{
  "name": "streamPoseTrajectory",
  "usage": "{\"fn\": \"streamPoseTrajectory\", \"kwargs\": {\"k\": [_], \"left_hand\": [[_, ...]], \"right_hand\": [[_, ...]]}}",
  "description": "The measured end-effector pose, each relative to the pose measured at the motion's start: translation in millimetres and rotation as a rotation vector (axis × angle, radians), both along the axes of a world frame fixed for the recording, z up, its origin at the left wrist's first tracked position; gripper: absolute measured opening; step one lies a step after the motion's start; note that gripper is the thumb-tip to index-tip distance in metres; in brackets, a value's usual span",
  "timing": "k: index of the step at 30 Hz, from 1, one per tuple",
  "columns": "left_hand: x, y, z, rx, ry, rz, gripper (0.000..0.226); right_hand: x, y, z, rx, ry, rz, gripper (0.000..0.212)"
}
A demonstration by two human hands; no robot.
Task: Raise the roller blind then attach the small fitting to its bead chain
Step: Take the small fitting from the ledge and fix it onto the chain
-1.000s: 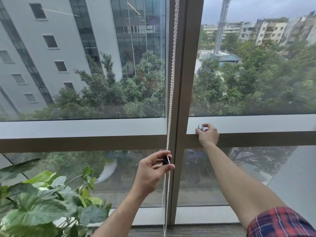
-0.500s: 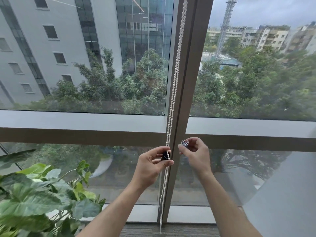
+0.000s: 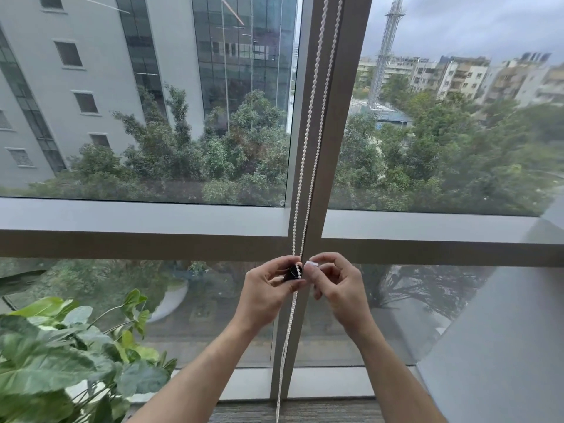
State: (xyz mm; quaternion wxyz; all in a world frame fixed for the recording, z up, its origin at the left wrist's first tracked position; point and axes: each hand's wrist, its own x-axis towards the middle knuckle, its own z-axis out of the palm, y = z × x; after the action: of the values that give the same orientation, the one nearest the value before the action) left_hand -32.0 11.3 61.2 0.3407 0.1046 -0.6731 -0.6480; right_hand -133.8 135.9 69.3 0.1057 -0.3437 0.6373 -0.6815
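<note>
A white bead chain (image 3: 311, 138) hangs in two strands down the window's central mullion. My left hand (image 3: 268, 293) pinches the chain against a small dark fitting part (image 3: 293, 271) at the level just below the horizontal frame bar. My right hand (image 3: 338, 285) is right beside it, touching the chain, with a small pale fitting piece (image 3: 312, 264) held at its fingertips. The blind itself is out of view above the frame.
A leafy green plant (image 3: 61, 358) stands at the lower left, near my left forearm. The horizontal frame ledge (image 3: 152, 221) crosses the window at mid height. A grey wall (image 3: 503, 346) closes in at the lower right. Carpet floor (image 3: 305, 413) lies below the window.
My right hand lifted the small piece off the window ledge and brought it left and down to the chain, meeting my left hand. The left hand kept its grip on the chain.
</note>
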Motion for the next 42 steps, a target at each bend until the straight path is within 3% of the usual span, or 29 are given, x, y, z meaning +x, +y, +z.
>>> {"fn": "streamPoseTrajectory", "kwargs": {"k": [8, 26, 42], "left_hand": [[1.6, 3.9, 2.7, -0.023, 0.034, -0.070, 0.032], [15.0, 6.2, 4.1, 0.002, 0.041, -0.133, 0.038], [25.2, 0.7, 5.3, -0.031, 0.019, -0.216, 0.033]], "right_hand": [[5.5, 8.3, 13.2, 0.060, 0.137, 0.062, 0.022], [23.1, 15.2, 44.8, 0.311, 0.542, -0.059, 0.022], [32.2, 25.3, 57.0, 0.390, 0.599, 0.090, 0.037]]}}
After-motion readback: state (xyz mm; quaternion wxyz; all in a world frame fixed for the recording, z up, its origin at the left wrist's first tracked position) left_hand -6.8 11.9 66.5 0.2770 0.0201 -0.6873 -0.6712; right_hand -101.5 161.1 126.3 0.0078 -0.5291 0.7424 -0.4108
